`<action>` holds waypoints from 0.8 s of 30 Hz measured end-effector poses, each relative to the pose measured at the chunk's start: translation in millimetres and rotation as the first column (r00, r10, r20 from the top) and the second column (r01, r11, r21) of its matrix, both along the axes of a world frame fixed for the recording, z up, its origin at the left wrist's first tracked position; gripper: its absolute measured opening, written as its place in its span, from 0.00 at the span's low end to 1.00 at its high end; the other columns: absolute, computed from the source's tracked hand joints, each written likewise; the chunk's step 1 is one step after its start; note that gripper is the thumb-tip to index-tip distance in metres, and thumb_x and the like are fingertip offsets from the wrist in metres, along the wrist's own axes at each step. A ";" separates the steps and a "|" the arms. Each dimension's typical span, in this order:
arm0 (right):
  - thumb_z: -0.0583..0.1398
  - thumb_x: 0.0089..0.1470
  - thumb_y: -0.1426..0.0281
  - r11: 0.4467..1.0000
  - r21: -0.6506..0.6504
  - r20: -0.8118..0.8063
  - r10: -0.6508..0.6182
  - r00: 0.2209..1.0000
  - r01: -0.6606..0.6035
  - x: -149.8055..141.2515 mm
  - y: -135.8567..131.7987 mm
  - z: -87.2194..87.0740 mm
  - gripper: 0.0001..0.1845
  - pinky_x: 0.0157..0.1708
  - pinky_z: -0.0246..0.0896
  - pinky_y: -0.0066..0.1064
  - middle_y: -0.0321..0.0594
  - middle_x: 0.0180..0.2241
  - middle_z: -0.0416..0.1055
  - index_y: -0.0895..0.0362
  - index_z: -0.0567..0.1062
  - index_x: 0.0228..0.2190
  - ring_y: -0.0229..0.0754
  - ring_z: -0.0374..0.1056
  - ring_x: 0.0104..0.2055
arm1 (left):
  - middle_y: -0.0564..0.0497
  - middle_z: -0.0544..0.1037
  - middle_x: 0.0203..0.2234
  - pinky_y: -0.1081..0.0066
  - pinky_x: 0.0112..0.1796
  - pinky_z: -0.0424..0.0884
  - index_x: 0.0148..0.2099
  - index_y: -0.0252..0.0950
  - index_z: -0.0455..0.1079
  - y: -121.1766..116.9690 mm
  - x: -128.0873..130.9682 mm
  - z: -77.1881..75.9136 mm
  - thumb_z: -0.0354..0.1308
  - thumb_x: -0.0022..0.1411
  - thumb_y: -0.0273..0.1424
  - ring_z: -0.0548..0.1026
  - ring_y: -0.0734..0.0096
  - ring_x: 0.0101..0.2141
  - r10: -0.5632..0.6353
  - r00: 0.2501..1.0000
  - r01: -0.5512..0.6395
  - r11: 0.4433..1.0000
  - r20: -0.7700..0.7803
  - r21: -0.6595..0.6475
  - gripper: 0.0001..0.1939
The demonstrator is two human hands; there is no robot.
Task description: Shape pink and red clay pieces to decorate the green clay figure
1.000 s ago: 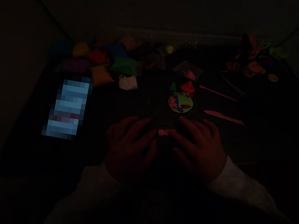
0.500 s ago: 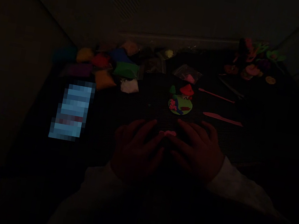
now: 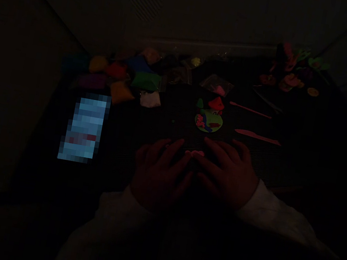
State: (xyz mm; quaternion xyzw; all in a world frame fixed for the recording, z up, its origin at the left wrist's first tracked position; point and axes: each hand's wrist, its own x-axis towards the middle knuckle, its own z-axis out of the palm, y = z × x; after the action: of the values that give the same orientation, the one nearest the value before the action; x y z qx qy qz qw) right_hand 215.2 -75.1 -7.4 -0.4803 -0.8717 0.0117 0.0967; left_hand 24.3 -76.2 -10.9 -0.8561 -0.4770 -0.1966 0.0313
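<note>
The scene is very dark. My left hand (image 3: 159, 170) and my right hand (image 3: 228, 173) rest close together on a dark mat, fingers curled inward. Between their fingertips sits a small pink piece of clay (image 3: 194, 153), pinched by both hands. Just beyond it stands a small clay model (image 3: 210, 116) on a round green base, with a red cone roof and pink bits. Both wrists wear white sleeves.
Several coloured clay bags (image 3: 125, 77) lie at the back left. A lit, blurred phone screen (image 3: 84, 128) lies to the left. Two pink modelling tools (image 3: 256, 137) lie right of the model. More clay figures (image 3: 291, 72) stand at the far right.
My hands have drawn slightly closer together around the pink clay piece. The view has shifted a little; nothing else has moved.
</note>
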 end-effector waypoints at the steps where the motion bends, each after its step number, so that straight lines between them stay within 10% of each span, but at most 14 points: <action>1: 0.47 0.54 0.57 1.000 -0.003 0.000 0.001 1.000 -0.001 -0.1 -0.1 0.3 0.23 0.49 0.36 0.51 0.41 0.56 0.48 0.45 0.57 0.51 0.48 0.49 0.53 | 0.46 0.66 0.49 0.52 0.42 0.54 0.47 0.43 0.66 0.1 0.2 0.0 0.54 0.50 0.37 0.60 0.51 0.47 -0.002 1.000 0.002 1.000 0.003 0.000 0.19; 24: 0.50 0.52 0.60 0.996 0.068 -0.048 -0.050 0.998 0.053 1.2 -0.7 -3.4 0.20 0.50 0.37 0.49 0.40 0.55 0.51 0.49 0.65 0.46 0.49 0.51 0.51 | 0.46 0.63 0.51 0.52 0.43 0.53 0.50 0.44 0.63 2.1 6.5 1.5 0.53 0.51 0.39 0.59 0.51 0.48 -0.018 1.000 0.018 0.997 -0.007 -0.074 0.21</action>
State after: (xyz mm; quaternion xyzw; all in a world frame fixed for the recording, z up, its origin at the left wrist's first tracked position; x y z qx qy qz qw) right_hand 216.5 -75.8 -10.8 -0.4987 -0.8564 -0.0097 0.1337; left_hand 30.8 -74.2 -9.3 -0.8617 -0.4761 -0.1756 -0.0005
